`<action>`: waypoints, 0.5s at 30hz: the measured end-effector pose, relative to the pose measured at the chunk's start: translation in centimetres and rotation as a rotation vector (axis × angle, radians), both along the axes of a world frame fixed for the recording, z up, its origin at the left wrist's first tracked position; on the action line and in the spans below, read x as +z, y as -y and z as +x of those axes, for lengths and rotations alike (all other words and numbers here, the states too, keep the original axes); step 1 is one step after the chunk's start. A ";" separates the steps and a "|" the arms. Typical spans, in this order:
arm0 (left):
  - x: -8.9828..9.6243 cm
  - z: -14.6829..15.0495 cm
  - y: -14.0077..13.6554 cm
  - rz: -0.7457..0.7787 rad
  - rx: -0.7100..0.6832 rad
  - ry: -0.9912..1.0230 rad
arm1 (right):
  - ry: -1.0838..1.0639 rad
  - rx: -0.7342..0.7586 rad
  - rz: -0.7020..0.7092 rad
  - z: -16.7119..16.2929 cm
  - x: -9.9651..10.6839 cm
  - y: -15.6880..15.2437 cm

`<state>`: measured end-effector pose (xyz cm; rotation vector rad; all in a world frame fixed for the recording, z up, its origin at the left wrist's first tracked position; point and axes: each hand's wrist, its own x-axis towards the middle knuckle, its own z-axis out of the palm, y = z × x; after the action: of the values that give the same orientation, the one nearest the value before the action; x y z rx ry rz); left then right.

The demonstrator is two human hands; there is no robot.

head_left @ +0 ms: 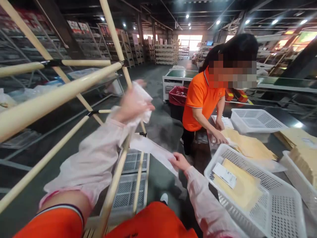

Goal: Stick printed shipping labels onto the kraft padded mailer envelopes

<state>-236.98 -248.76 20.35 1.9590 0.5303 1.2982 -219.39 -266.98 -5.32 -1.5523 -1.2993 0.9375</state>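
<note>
A long white strip (pixel 155 148), of paper or thin film, stretches between my two hands. My left hand (pixel 130 107), raised beside the upright pole of a cream tube rack, is blurred and closed round a bunched end of the strip. Lower and to the right, my right hand (pixel 181 162) pinches the strip between thumb and fingers, and a loose tail hangs below it. Beyond my right sleeve stands a white plastic basket (pixel 277 211), with a yellow envelope (pixel 237 191) and a white printed label (pixel 225 175) in it.
A co-worker in an orange shirt (pixel 200 99) handles items at a dark table with yellow envelopes (pixel 250 145) and another white basket (pixel 257 120). Cream tubes of the rack (pixel 61 96) cross my left side. A red-lined bin (pixel 177 96) stands behind.
</note>
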 end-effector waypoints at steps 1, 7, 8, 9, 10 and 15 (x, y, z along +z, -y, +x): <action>-1.6 1.9 0.2 -0.030 -0.158 -0.281 | 0.015 -0.002 0.029 1.3 1.6 -2.2; -9.0 10.7 -2.0 -0.326 -0.553 -0.978 | -0.094 0.101 0.065 8.3 7.9 -11.0; -9.1 11.3 -3.5 -0.375 -0.552 -0.994 | -0.197 0.140 0.014 9.1 7.6 -11.6; -8.9 11.6 -5.4 -0.427 -0.545 -0.981 | -0.311 0.178 -0.042 9.8 6.9 -12.0; -8.7 11.9 -7.5 -0.497 -0.524 -0.923 | -0.417 0.214 -0.099 10.4 6.0 -12.3; -7.8 13.6 -18.9 -0.855 -0.253 -0.229 | -0.521 0.277 -0.261 12.9 0.3 -15.8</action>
<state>-223.37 -229.90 12.58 1.3804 0.7624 0.5366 -206.51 -251.16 -5.00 -1.2064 -1.0533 1.6164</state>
